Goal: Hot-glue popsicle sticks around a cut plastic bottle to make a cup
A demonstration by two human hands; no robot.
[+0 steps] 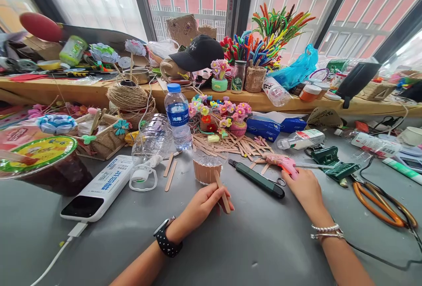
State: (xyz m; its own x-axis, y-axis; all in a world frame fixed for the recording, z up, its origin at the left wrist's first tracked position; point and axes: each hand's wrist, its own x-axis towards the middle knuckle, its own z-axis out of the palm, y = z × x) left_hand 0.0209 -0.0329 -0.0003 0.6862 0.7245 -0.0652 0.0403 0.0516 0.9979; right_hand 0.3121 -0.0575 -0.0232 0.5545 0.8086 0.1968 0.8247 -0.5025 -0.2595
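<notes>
Between its thumb and fingers, my left hand [209, 202] pinches a flat wooden stick [223, 194], tilted, its upper end in front of a small clear plastic cup [207, 170] whose side is covered with wooden sticks. My right hand [305, 189] is wrapped round the pink glue gun [286, 163], whose nozzle points left. A dark green utility knife [257, 179] lies between the cup and my right hand. Behind the cup is a pile of loose wooden sticks [231, 144]. Two more sticks [170, 176] lie left of the cup.
A water bottle [178, 119], a white power bank [99, 189] and a drink cup [49, 167] stand or lie to the left. At right are a green clamp [336, 165], orange-handled scissors [376, 204] and a black cable. Craft supplies fill the wooden shelf [201, 102].
</notes>
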